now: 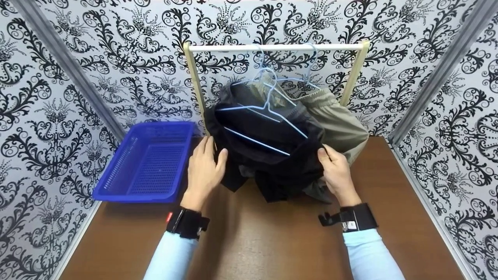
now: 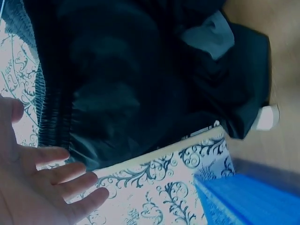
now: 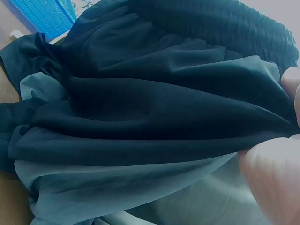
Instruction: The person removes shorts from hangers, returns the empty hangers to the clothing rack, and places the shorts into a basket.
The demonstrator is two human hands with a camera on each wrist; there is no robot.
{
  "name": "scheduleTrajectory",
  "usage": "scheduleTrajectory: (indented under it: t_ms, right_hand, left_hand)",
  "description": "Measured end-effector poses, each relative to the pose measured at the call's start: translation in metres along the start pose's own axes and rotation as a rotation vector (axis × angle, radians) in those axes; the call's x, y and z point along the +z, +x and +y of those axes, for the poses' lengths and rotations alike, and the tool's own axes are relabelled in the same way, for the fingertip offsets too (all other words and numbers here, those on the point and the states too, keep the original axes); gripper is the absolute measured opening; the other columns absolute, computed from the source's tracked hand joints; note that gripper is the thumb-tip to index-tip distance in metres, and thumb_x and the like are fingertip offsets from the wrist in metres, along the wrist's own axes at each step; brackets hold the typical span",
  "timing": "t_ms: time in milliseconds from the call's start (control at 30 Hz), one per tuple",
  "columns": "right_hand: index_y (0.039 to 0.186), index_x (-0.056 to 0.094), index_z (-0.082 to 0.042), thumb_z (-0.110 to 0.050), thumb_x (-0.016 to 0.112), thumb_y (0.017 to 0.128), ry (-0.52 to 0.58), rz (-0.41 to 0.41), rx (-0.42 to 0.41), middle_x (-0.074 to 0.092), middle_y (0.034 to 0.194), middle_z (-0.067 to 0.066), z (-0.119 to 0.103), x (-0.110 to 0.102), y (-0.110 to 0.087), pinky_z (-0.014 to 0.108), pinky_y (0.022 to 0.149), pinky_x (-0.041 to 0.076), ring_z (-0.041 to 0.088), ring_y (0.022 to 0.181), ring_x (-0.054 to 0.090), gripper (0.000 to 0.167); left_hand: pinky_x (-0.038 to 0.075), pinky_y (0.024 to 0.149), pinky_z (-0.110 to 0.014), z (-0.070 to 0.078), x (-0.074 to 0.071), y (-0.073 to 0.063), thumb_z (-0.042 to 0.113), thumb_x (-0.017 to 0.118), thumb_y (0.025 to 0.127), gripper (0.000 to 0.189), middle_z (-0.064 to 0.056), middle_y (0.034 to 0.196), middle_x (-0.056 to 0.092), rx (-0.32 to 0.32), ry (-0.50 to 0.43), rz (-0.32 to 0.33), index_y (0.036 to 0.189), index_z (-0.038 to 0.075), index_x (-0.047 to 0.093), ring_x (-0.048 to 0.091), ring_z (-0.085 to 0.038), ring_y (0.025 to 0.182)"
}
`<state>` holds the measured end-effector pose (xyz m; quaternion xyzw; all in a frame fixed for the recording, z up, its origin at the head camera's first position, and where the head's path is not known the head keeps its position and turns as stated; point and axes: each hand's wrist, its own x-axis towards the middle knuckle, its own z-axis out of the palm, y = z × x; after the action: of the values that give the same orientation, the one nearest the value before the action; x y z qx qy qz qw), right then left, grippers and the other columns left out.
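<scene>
Black shorts [image 1: 268, 165] with an elastic waistband are spread around a light blue hanger [image 1: 256, 140]. This hanger's hook shows below the rod in the head view, overlapping another hanger behind. My right hand [image 1: 337, 171] pinches the shorts at their right side, thumb in front; the right wrist view shows folds drawn toward the thumb [image 3: 269, 164]. At the left side of the waistband, my left hand [image 1: 204, 167] has its fingers extended. In the left wrist view its fingertips [image 2: 96, 199] lie right at the waistband's edge, holding nothing.
A rack with a white rod [image 1: 218, 48] and pale posts [image 1: 354, 74] stands at the back. Khaki shorts [image 1: 336, 116] and a dark grey garment [image 1: 241, 93] hang behind the black shorts. A blue basket [image 1: 99, 194] sits on the brown table [image 1: 253, 241] at left. Patterned walls surround it.
</scene>
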<state>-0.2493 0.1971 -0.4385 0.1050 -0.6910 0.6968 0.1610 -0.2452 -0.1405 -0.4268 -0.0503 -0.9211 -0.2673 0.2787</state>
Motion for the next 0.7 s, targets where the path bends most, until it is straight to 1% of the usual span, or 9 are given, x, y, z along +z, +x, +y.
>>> scheduleTrajectory:
  t_ms: [100, 167, 267, 367, 433, 500, 600, 667, 700]
  right_hand:
    - [0.133, 0.057, 0.019, -0.01, 0.049, 0.108, -0.023, 0.005, 0.008, 0.061, 0.133, 0.032, 0.002, -0.001, -0.003, 0.021, 0.101, 0.049, 0.003, 0.113, 0.065, 0.039]
    - [0.133, 0.057, 0.02, -0.01, 0.049, 0.108, -0.036, 0.006, 0.006, 0.06, 0.134, 0.034, 0.003, -0.001, -0.006, 0.02, 0.102, 0.048, 0.001, 0.114, 0.064, 0.039]
    - [0.132, 0.057, 0.02, -0.01, 0.049, 0.108, -0.054, -0.001, 0.002, 0.06, 0.133, 0.034, 0.005, -0.002, -0.012, 0.019, 0.102, 0.048, 0.0, 0.114, 0.063, 0.039]
    - [0.131, 0.058, 0.02, -0.01, 0.05, 0.108, -0.052, -0.013, -0.002, 0.063, 0.131, 0.032, 0.008, -0.003, -0.016, 0.02, 0.099, 0.05, 0.002, 0.112, 0.065, 0.039]
    - [0.13, 0.059, 0.02, -0.011, 0.05, 0.108, -0.047, -0.024, -0.008, 0.066, 0.128, 0.027, 0.01, -0.004, -0.019, 0.02, 0.097, 0.051, 0.003, 0.111, 0.066, 0.039]
    - [0.128, 0.06, 0.02, -0.011, 0.051, 0.107, -0.035, -0.035, -0.012, 0.071, 0.123, 0.017, 0.013, -0.005, -0.021, 0.021, 0.095, 0.052, 0.004, 0.109, 0.067, 0.038]
    - [0.128, 0.058, 0.022, -0.011, 0.051, 0.107, -0.002, -0.058, -0.02, 0.074, 0.116, 0.0, 0.017, -0.008, -0.025, 0.021, 0.094, 0.053, 0.005, 0.107, 0.068, 0.04]
    - [0.127, 0.057, 0.023, -0.012, 0.051, 0.107, 0.026, -0.075, -0.027, 0.074, 0.112, -0.008, 0.02, -0.009, -0.027, 0.021, 0.093, 0.053, 0.006, 0.107, 0.068, 0.041]
    - [0.127, 0.058, 0.023, -0.012, 0.052, 0.107, 0.04, -0.082, -0.033, 0.074, 0.111, -0.009, 0.021, -0.01, -0.028, 0.021, 0.093, 0.053, 0.006, 0.106, 0.068, 0.041]
  left_hand:
    - [0.038, 0.111, -0.061, 0.002, 0.004, 0.003, 0.038, 0.054, 0.104, 0.062, -0.023, 0.157, 0.044, -0.046, -0.049, 0.014, 0.15, -0.004, 0.047, 0.044, -0.043, 0.142]
    - [0.036, 0.114, -0.061, 0.004, 0.007, 0.004, 0.038, 0.053, 0.104, 0.063, -0.023, 0.16, 0.04, -0.064, -0.077, 0.035, 0.153, -0.002, 0.044, 0.041, -0.043, 0.144]
    - [0.032, 0.117, -0.059, 0.006, 0.012, 0.006, 0.039, 0.053, 0.104, 0.066, -0.023, 0.163, 0.034, -0.085, -0.114, 0.066, 0.156, 0.0, 0.041, 0.036, -0.042, 0.148]
    - [0.03, 0.117, -0.06, 0.007, 0.016, 0.008, 0.039, 0.054, 0.104, 0.068, -0.023, 0.165, 0.03, -0.103, -0.14, 0.095, 0.158, 0.001, 0.038, 0.032, -0.041, 0.15]
    - [0.03, 0.117, -0.063, 0.006, 0.018, 0.009, 0.038, 0.054, 0.103, 0.069, -0.024, 0.166, 0.028, -0.115, -0.154, 0.113, 0.158, 0.001, 0.036, 0.029, -0.041, 0.152]
    - [0.029, 0.116, -0.065, 0.005, 0.02, 0.011, 0.038, 0.055, 0.103, 0.069, -0.024, 0.166, 0.026, -0.134, -0.167, 0.129, 0.159, 0.001, 0.035, 0.028, -0.042, 0.152]
    - [0.027, 0.117, -0.066, 0.002, 0.021, 0.014, 0.038, 0.054, 0.104, 0.07, -0.024, 0.167, 0.025, -0.185, -0.193, 0.131, 0.16, 0.002, 0.033, 0.025, -0.043, 0.153]
    - [0.025, 0.117, -0.067, 0.0, 0.022, 0.015, 0.038, 0.054, 0.104, 0.069, -0.025, 0.166, 0.026, -0.224, -0.226, 0.127, 0.16, 0.002, 0.034, 0.025, -0.044, 0.153]
    - [0.024, 0.117, -0.067, -0.001, 0.022, 0.016, 0.038, 0.053, 0.105, 0.068, -0.024, 0.166, 0.026, -0.245, -0.248, 0.124, 0.16, 0.003, 0.034, 0.024, -0.044, 0.153]
